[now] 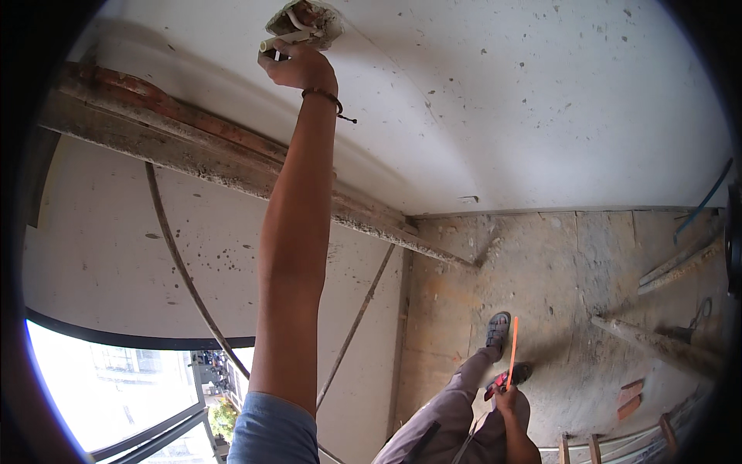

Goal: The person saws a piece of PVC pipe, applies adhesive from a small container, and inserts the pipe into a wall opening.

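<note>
My left hand (300, 68) is raised to a rough hole (328, 27) broken in the white wall, with its fingers closed around a cream plastic conduit pipe (287, 39). The pipe's open end points left, past my fingertips. Behind it, another bent cream pipe (294, 18) shows inside the hole. Low down, in front of my legs, my right hand (506, 397) is closed on a red and black tool (498, 381). A long, thin orange strip (514, 344) rises from beside that hand; how it joins the tool is unclear.
A crusted scaffold beam (193, 158) crosses below the raised arm, with thin rods (174, 247) beneath it. Props (653, 344) lean at the right. Broken brick pieces (630, 398) lie on the dusty floor (572, 271). A bright window (131, 394) opens at lower left.
</note>
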Available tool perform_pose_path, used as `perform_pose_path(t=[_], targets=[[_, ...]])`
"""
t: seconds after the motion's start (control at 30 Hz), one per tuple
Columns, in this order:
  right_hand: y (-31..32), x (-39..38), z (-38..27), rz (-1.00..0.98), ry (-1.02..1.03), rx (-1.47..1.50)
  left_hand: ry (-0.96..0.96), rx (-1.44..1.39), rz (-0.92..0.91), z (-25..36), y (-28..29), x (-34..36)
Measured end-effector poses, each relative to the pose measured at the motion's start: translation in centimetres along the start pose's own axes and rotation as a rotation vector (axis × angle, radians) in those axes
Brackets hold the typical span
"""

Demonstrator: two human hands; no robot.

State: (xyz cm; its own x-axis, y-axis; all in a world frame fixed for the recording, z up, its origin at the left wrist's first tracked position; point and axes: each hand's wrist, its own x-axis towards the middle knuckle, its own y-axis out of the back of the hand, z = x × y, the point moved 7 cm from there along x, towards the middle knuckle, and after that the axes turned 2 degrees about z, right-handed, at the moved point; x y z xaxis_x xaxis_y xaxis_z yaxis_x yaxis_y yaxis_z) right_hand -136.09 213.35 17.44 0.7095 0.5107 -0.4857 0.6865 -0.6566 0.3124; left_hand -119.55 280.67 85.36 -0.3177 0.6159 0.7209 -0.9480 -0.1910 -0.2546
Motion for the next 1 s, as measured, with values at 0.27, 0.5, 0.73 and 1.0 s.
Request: perform_pose_path(t=[0.27,0.5,0.73,1.0], targets=[[4.0,-4.5,0.9,0.058,-0.115,-0.203,0.098,0.042,0.015,0.7,0.8,-0.1],[4.3,-4.8,0.2,0.003,-0.158,-0.097,0.097,0.074,0.011,0.3,1.0,0.6],[4.5,-5.0,-1.7,0.103,-0.077,-0.049,-0.072,0.123,-0.031,-0.9,1.4,0.7],[5.2,-4.9,-0.2,0.012,-0.087,-0.157,-0.013,0.001,-0.010,-1.7,0.5,-0.4]])
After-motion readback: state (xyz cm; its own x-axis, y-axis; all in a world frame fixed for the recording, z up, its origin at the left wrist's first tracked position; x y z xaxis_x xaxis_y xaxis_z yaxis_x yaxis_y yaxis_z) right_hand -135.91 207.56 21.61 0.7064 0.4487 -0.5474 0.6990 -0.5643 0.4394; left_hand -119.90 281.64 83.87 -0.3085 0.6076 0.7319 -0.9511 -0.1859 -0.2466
